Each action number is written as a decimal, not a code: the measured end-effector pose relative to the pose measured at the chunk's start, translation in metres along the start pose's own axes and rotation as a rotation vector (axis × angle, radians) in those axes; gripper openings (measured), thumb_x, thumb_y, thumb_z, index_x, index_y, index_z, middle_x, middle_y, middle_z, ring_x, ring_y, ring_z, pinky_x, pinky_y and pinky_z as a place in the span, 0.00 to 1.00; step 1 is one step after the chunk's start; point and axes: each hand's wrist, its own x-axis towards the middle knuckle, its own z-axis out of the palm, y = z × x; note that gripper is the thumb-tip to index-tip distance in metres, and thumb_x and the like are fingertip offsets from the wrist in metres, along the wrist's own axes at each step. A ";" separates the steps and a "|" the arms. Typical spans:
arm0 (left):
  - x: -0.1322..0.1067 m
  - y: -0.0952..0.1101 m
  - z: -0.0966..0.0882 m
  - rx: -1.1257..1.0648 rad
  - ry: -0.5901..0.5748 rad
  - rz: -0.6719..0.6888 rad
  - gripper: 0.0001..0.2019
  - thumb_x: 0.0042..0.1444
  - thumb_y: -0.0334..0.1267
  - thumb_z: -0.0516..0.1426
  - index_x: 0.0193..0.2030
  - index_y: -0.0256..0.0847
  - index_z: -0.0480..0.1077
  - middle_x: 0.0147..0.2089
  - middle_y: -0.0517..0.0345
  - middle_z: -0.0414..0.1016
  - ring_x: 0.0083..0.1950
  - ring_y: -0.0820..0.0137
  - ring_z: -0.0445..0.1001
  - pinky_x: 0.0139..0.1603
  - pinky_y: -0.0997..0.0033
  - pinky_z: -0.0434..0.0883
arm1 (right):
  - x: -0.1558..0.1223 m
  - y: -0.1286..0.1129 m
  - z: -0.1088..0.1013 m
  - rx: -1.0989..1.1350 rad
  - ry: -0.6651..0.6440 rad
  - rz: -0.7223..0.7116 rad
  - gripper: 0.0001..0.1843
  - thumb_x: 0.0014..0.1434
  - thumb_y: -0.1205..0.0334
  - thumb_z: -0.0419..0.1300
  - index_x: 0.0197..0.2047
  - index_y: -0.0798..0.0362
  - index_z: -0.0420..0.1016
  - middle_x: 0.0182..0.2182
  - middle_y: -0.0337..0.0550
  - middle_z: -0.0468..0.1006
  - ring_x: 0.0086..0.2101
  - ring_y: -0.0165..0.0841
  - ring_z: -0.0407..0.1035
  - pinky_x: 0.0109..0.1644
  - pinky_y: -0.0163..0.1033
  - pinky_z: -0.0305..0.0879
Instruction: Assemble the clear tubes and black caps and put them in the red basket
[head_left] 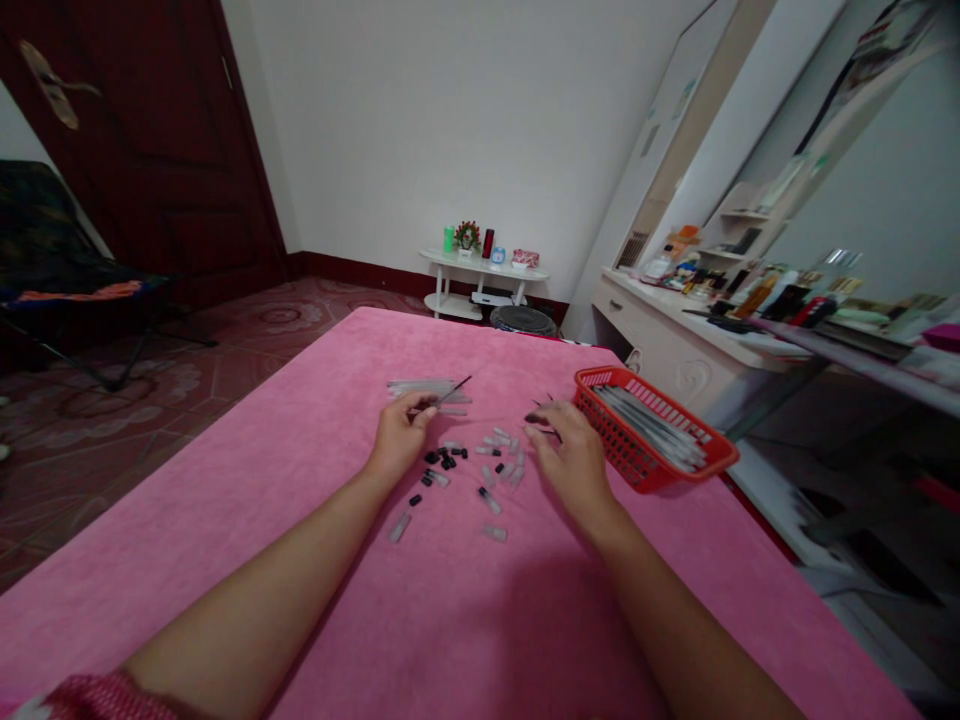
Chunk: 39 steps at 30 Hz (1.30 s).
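Observation:
My left hand (pixel 401 432) is closed, its thumb and fingers pinching a thin dark rod (pixel 454 388) that points up to the right. Beneath and beyond it lies a bundle of clear tubes (pixel 420 386). On the right, my right hand (pixel 574 450) is low over the cloth, slightly blurred, with curved fingers apart. Small thin dark pieces (pixel 552 433) lie at its fingertips; whether one is touched is unclear. Between the hands are scattered several clear caps (pixel 495 532) and small black plugs (pixel 415 500).
A red plastic basket (pixel 645 470) full of thin grey rods stands right of my right hand. Pink cloth (pixel 315 420) covers the table. A dressing table (pixel 675 340) crowded with bottles is at the right, and a white side table (pixel 487 265) stands by the far wall.

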 end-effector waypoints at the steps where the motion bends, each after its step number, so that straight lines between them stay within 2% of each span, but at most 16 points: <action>1: 0.001 -0.001 -0.001 -0.017 0.029 -0.029 0.11 0.49 0.32 0.54 0.38 0.35 0.74 0.39 0.53 0.76 0.41 0.65 0.74 0.44 0.65 0.70 | -0.002 0.001 0.004 -0.013 -0.080 -0.017 0.08 0.59 0.64 0.54 0.38 0.53 0.74 0.37 0.45 0.74 0.41 0.36 0.66 0.48 0.39 0.60; 3: 0.002 -0.003 -0.001 -0.036 0.047 -0.044 0.11 0.49 0.33 0.54 0.39 0.34 0.74 0.39 0.52 0.76 0.41 0.65 0.74 0.44 0.65 0.71 | -0.007 0.001 0.015 -0.055 -0.236 -0.053 0.08 0.57 0.67 0.55 0.36 0.52 0.76 0.36 0.44 0.75 0.40 0.35 0.66 0.46 0.38 0.59; 6: 0.000 -0.003 0.001 -0.031 0.015 0.011 0.11 0.49 0.33 0.54 0.38 0.36 0.74 0.39 0.54 0.76 0.41 0.66 0.73 0.44 0.66 0.70 | -0.013 0.000 0.028 -0.110 -0.404 -0.098 0.09 0.56 0.69 0.56 0.37 0.52 0.77 0.36 0.44 0.76 0.40 0.34 0.66 0.46 0.37 0.58; 10: -0.004 -0.003 0.003 -0.011 -0.046 0.099 0.10 0.50 0.31 0.54 0.37 0.37 0.74 0.38 0.54 0.75 0.41 0.67 0.73 0.41 0.68 0.70 | -0.014 -0.002 0.033 -0.158 -0.473 -0.095 0.08 0.55 0.69 0.57 0.35 0.52 0.77 0.36 0.44 0.77 0.41 0.34 0.65 0.46 0.36 0.56; 18: -0.005 -0.005 0.005 -0.008 -0.102 0.177 0.10 0.51 0.29 0.55 0.38 0.38 0.75 0.39 0.53 0.75 0.42 0.66 0.73 0.40 0.68 0.70 | -0.016 -0.006 0.031 -0.183 -0.468 -0.081 0.05 0.52 0.71 0.59 0.32 0.53 0.75 0.33 0.44 0.76 0.38 0.35 0.66 0.41 0.36 0.55; 22: -0.007 -0.007 0.006 0.021 -0.133 0.201 0.10 0.51 0.28 0.55 0.39 0.39 0.75 0.39 0.53 0.75 0.42 0.66 0.73 0.42 0.67 0.70 | -0.015 -0.006 0.030 -0.097 -0.379 -0.021 0.10 0.55 0.72 0.55 0.38 0.54 0.75 0.35 0.45 0.76 0.37 0.33 0.68 0.41 0.34 0.57; 25: -0.008 -0.008 0.006 0.056 -0.158 0.223 0.11 0.52 0.28 0.55 0.39 0.39 0.75 0.38 0.54 0.75 0.42 0.67 0.72 0.42 0.67 0.69 | -0.011 -0.004 0.025 -0.042 -0.285 0.066 0.12 0.60 0.69 0.50 0.35 0.54 0.76 0.32 0.45 0.75 0.34 0.32 0.68 0.39 0.34 0.58; 30: -0.008 -0.007 0.005 0.082 -0.169 0.245 0.12 0.52 0.26 0.54 0.41 0.40 0.75 0.36 0.55 0.74 0.40 0.68 0.72 0.42 0.67 0.69 | -0.006 0.003 0.024 0.228 -0.193 0.179 0.12 0.58 0.66 0.51 0.28 0.55 0.74 0.26 0.43 0.75 0.30 0.31 0.68 0.35 0.34 0.60; 35: -0.009 -0.003 0.005 0.081 -0.173 0.243 0.13 0.51 0.25 0.55 0.41 0.40 0.75 0.37 0.55 0.74 0.41 0.68 0.72 0.42 0.67 0.69 | -0.007 0.002 0.031 0.692 -0.247 0.469 0.07 0.52 0.59 0.55 0.30 0.54 0.68 0.21 0.36 0.70 0.20 0.29 0.65 0.23 0.33 0.61; 37: -0.009 0.000 0.004 0.089 -0.188 0.246 0.14 0.51 0.24 0.54 0.41 0.40 0.75 0.37 0.55 0.74 0.41 0.68 0.71 0.43 0.66 0.68 | -0.007 0.002 0.032 0.732 -0.229 0.479 0.08 0.49 0.58 0.59 0.30 0.53 0.66 0.21 0.34 0.69 0.20 0.29 0.65 0.23 0.33 0.62; 39: -0.009 0.004 0.003 0.100 -0.217 0.258 0.15 0.51 0.23 0.54 0.43 0.40 0.75 0.37 0.55 0.74 0.41 0.68 0.71 0.44 0.66 0.68 | -0.007 0.003 0.032 0.672 -0.188 0.413 0.08 0.47 0.59 0.61 0.28 0.54 0.66 0.21 0.35 0.69 0.22 0.28 0.65 0.25 0.32 0.62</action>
